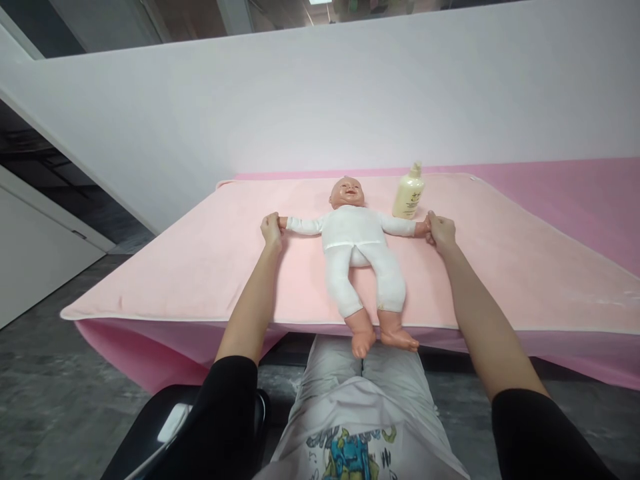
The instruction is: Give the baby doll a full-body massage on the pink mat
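Observation:
A baby doll [354, 230] with a white cloth body lies on its back on a pale pink blanket [200, 267]. Its head points away from me, and its bare feet stick out over the near edge. Both doll arms are stretched out sideways. My left hand [271, 231] is closed around the doll's hand at the left. On the other side, my right hand [442, 231] grips the doll's other hand, fingers curled round it. A pale yellow pump bottle [409, 192] stands upright beyond the doll's arm, close to my right hand.
A pink cloth [565, 207] shows under the blanket and hangs over the table's front. Behind the table rises a white partition [375, 100]. At lower left, a white device [173, 423] with a cable rests on a black chair [145, 427].

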`<action>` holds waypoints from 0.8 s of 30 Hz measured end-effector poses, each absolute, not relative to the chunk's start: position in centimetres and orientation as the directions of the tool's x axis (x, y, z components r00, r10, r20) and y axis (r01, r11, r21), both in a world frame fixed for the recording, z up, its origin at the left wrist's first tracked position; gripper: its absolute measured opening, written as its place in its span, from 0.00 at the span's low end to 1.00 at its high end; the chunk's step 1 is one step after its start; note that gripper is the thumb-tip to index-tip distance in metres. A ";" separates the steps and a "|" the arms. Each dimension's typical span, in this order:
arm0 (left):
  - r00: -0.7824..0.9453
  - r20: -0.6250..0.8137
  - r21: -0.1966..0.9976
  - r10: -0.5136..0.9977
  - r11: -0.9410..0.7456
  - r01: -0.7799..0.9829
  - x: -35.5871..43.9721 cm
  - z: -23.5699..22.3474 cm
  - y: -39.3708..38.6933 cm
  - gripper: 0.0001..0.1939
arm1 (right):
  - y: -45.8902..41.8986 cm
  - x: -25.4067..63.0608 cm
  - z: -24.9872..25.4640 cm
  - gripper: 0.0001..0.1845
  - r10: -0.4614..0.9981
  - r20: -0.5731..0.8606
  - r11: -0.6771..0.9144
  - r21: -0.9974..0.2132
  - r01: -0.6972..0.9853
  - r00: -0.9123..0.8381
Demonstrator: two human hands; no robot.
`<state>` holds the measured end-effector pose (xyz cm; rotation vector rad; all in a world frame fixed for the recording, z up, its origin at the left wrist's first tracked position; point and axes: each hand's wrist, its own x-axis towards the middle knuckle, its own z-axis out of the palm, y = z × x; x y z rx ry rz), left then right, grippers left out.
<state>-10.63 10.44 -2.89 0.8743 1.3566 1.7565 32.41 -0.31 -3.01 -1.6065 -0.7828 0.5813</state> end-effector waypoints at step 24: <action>-0.447 0.072 0.990 0.891 -0.117 -0.074 -10.2 -2.4 10.1 0.29 | 0.1 32.2 -3.2 0.15 0.807 0.055 -0.057 -0.984 0.171 0.588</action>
